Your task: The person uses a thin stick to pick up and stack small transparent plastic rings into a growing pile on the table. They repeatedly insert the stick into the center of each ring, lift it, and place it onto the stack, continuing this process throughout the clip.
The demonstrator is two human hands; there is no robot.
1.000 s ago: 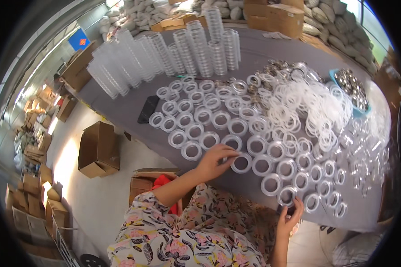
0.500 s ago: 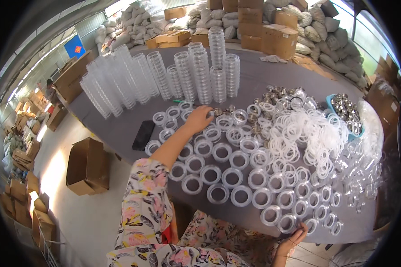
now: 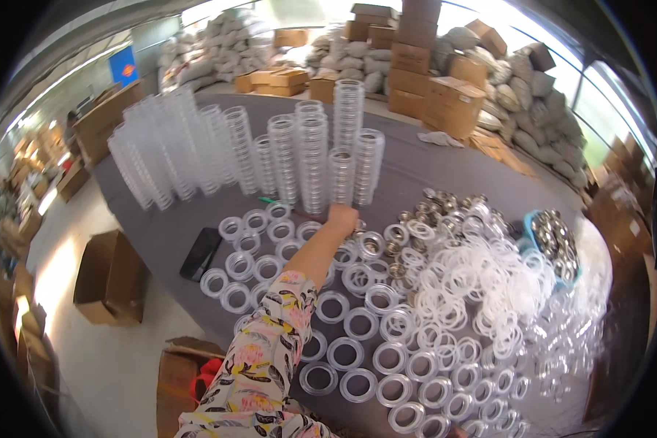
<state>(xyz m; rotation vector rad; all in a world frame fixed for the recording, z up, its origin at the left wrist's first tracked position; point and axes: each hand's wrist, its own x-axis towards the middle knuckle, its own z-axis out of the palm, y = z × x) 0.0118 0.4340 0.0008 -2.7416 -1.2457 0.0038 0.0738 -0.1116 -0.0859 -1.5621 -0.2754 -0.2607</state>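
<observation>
My left hand [image 3: 342,217] reaches across the grey-covered table, just in front of the tall stacks of clear plastic rings [image 3: 313,164]. Its fingers are curled down and closed; whatever they hold is hidden. Small shiny metal pieces [image 3: 420,217] lie scattered to the right of it. Clear round plastic rings [image 3: 345,353] are spread flat in loose rows under and around my forearm. Only a sliver of my right hand [image 3: 457,433] shows at the lower edge, by the nearest rings, with its fingers out of sight.
A heap of thin white rings [image 3: 456,281] fills the right side, beside a blue basket [image 3: 528,232] of metal pieces and clear plastic bags [image 3: 591,270]. A black phone [image 3: 201,253] and a green pen-like item [image 3: 268,200] lie left. Open cardboard boxes [image 3: 109,277] stand on the floor.
The view has shifted, bringing the tabletop lower in the picture. My left hand has moved right and closer to the stacks, its fingers more curled. My right hand has mostly dropped out of view.
</observation>
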